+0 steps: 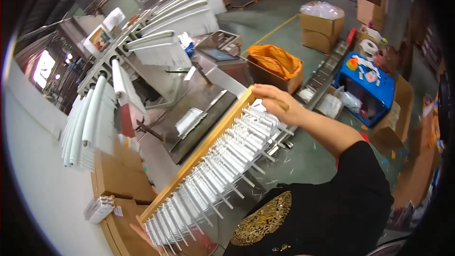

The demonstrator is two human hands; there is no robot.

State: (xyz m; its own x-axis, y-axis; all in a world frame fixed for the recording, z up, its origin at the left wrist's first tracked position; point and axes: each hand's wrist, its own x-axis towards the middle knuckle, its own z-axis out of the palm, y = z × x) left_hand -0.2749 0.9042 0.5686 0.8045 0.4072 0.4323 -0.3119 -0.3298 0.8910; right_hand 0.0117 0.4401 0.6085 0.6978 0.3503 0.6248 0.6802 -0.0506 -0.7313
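Note:
A long wooden bar (204, 154) slants across the middle, with a dense row of thin white sticks and white material (213, 173) along its near side. My right hand (275, 102) is closed round the bar's far upper end. At the near lower-left end, my left hand (142, 232) holds the bar from below; most of its fingers are hidden. Just beyond the bar lies a dark flat plate (220, 112), bearing a small white bundle (189, 122) and a thin metal rod.
A machine with white rolls on arms (99, 109) stands at the left. Past the plate is a carton with an orange liner (275, 61). To the right are a blue crate (369, 85) and a carton (322, 31). Brown cartons (121, 175) are stacked at the lower left.

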